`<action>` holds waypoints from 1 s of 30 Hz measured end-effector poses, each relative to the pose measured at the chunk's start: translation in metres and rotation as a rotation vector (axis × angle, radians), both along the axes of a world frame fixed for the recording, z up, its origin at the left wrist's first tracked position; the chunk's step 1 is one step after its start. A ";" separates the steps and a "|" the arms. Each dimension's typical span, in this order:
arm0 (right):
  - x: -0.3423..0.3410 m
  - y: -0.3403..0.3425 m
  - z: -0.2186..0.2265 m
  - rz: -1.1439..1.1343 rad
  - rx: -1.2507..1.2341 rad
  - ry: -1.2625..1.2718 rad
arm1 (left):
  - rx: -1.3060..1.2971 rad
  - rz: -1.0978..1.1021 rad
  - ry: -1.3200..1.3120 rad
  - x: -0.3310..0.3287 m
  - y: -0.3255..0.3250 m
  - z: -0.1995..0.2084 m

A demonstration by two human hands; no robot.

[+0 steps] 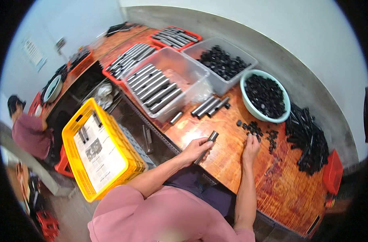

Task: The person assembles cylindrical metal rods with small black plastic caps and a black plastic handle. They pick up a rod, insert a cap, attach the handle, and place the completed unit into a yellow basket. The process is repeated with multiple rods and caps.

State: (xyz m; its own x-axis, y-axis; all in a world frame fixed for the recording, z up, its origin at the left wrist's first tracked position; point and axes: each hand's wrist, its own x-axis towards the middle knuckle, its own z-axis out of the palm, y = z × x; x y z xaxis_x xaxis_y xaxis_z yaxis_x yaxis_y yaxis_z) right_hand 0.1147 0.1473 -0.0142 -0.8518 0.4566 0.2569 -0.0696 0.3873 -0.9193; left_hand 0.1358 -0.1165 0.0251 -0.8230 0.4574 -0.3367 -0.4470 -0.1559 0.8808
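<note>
In my left hand (196, 151) is a dark metal tube (213, 136), tilted over the near edge of the wooden table, with the fingers wrapped round it. My right hand (251, 150) is closed in a pinch at a loose pile of small black pieces (254, 128); whatever its fingertips hold is hidden. More small black pieces (271, 140) lie just right of that hand. Beyond my hands, several metal tubes (208, 108) lie side by side on the table, and a short tube (176, 118) lies by a clear plastic bin (196, 75) with rows of tubes.
A pale green bowl (286, 115) and a grey bin (248, 64) hold black pieces. Black strips (306, 137) are heaped at right by a red tray (332, 171). Red trays of tubes (155, 47) stand farther back. A yellow crate (129, 169) stands left; another person (33, 133) is beyond it.
</note>
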 end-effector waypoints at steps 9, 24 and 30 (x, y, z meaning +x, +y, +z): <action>0.004 -0.005 0.009 0.055 -0.104 -0.014 | -0.006 0.232 -0.075 0.051 -0.066 -0.010; -0.003 0.020 -0.017 0.067 0.022 -0.030 | -0.015 1.246 0.022 0.108 -0.309 -0.018; -0.005 0.017 -0.018 0.097 0.156 -0.043 | -0.293 1.376 -0.272 0.122 -0.383 -0.079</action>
